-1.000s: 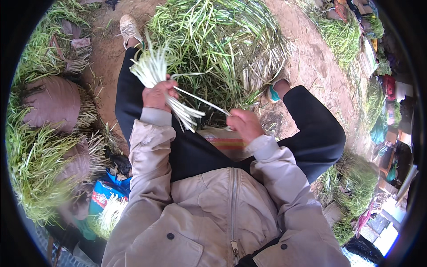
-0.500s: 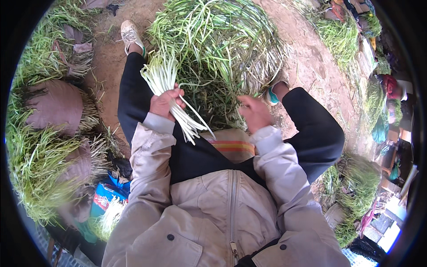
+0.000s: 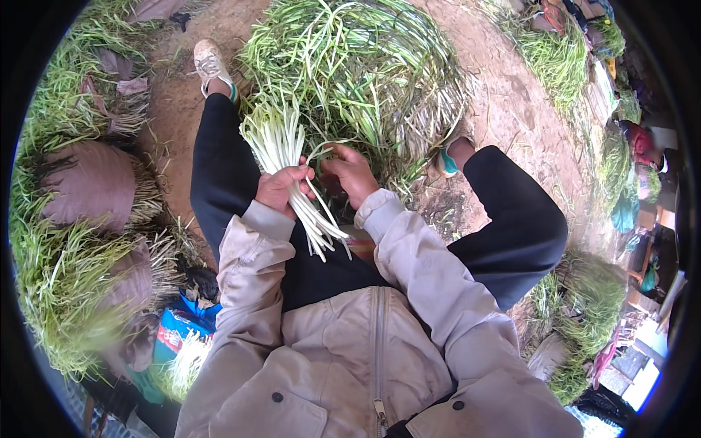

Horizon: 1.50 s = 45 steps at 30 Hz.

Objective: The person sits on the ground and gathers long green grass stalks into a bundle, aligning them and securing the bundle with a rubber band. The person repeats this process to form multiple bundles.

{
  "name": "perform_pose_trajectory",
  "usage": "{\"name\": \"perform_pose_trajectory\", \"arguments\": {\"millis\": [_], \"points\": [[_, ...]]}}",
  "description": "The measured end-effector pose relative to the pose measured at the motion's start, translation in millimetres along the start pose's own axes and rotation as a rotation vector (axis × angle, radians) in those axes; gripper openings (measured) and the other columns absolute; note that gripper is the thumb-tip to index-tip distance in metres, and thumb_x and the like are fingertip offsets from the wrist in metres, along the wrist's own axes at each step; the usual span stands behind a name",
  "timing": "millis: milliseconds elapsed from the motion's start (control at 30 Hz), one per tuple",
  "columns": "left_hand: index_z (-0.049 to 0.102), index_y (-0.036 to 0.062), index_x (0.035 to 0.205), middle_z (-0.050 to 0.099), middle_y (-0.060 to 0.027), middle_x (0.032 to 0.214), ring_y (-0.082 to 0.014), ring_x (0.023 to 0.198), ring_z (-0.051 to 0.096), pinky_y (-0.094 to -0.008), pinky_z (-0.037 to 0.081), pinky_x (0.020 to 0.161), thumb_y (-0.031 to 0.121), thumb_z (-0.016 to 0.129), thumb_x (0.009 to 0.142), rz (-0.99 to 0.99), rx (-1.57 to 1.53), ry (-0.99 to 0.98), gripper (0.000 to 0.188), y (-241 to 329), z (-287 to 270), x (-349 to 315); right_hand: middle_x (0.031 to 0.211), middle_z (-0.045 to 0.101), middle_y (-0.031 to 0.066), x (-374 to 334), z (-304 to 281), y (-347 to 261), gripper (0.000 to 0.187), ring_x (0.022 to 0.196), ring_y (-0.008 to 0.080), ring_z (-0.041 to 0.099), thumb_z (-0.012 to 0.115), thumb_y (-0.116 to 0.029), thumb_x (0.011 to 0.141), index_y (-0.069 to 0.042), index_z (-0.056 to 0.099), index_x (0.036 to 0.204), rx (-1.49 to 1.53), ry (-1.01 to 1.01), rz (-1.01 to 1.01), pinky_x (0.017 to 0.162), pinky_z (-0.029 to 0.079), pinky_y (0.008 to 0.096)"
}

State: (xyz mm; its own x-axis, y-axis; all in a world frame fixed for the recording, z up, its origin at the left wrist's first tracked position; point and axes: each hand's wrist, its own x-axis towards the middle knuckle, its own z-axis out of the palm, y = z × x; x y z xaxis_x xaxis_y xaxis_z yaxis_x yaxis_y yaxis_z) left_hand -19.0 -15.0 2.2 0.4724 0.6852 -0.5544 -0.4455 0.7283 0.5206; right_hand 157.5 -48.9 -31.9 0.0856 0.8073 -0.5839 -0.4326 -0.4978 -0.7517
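A bunch of long, pale green-white stalks (image 3: 274, 139), chive-like, is gripped in my left hand (image 3: 281, 190) above my left thigh. Its cut-looking pale tips spread beyond the fist, and the thinner ends hang toward my lap. Close by on the right, my right hand (image 3: 353, 177) has its fingers curled and pinched at a thin green leaf (image 3: 315, 152), which bends over from the bunch. Part of that leaf is hidden by the fingers. Just beyond both hands lies a large heap of green leafy stalks (image 3: 358, 80), between my feet.
Cloth-wrapped bundles of greens (image 3: 91, 182) line the left side. Near my left elbow are a blue bag (image 3: 175, 328) and a small pile of pale stalks (image 3: 191, 361). More greens (image 3: 584, 306) lie at the right, on bare earth (image 3: 511, 109).
My right hand has moved left, from over the heap's near edge to beside the bunch, and now pinches a leaf there. My left hand and the bunch have shifted slightly right and nearer.
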Motion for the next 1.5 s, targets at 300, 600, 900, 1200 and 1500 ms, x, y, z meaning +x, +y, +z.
{"name": "perform_pose_trajectory", "arguments": {"millis": [300,600,900,1200,1500], "points": [[0.062,0.0039,0.112,0.067,-0.0053,0.081,-0.0132,0.059,0.062,-0.0328,0.057,0.056,0.011,0.072,0.085,-0.032,0.085,0.045,0.029,0,6,0,0.088,0.064,0.0013,-7,-15,-12,0.024,0.07,0.0132,0.065,0.069,-0.029,0.097,-0.008,0.066,0.109,0.13,-0.136,0.035,0.065,0.055,0.028],[0.06,0.0031,0.114,0.067,-0.0063,0.083,-0.0122,0.059,0.062,-0.0321,0.058,0.056,0.011,0.073,0.085,-0.043,0.041,0.03,0.033,-3,3,1,0.089,0.066,0.0038,2,-20,7,0.018,0.074,0.0192,0.067,0.067,-0.024,0.097,-0.013,0.064,0.112,0.329,0.073,0.144,0.066,0.058,0.0345],[0.059,0.0024,0.116,0.067,-0.006,0.083,-0.0116,0.06,0.062,-0.0313,0.059,0.058,0.011,0.072,0.087,-0.058,0.028,0.01,0.033,-4,3,2,0.089,0.067,0.0036,5,-13,11,0.017,0.074,0.0169,0.067,0.063,-0.013,0.097,-0.009,0.064,0.113,0.229,-0.011,0.134,0.066,0.056,0.0312],[0.06,0.0,0.114,0.068,-0.0072,0.082,-0.0124,0.058,0.062,-0.0321,0.059,0.057,0.01,0.072,0.086,-0.069,0.045,0.045,0.033,-4,4,3,0.089,0.069,0.0037,3,3,12,0.011,0.069,0.0119,0.064,0.063,-0.004,0.092,-0.004,0.066,0.103,0.085,-0.021,-0.032,0.064,0.054,0.0264],[0.063,0.0042,0.112,0.068,-0.0098,0.082,-0.0152,0.059,0.06,-0.0334,0.057,0.059,0.002,0.07,0.084,-0.048,-0.068,-0.086,0.029,2,4,-4,0.077,0.064,0.0201,-3,-6,7,0.01,0.068,0.0311,0.064,0.067,-0.01,0.085,-0.001,0.068,0.089,-0.779,0.226,-0.563,0.066,0.049,0.0384]]}}
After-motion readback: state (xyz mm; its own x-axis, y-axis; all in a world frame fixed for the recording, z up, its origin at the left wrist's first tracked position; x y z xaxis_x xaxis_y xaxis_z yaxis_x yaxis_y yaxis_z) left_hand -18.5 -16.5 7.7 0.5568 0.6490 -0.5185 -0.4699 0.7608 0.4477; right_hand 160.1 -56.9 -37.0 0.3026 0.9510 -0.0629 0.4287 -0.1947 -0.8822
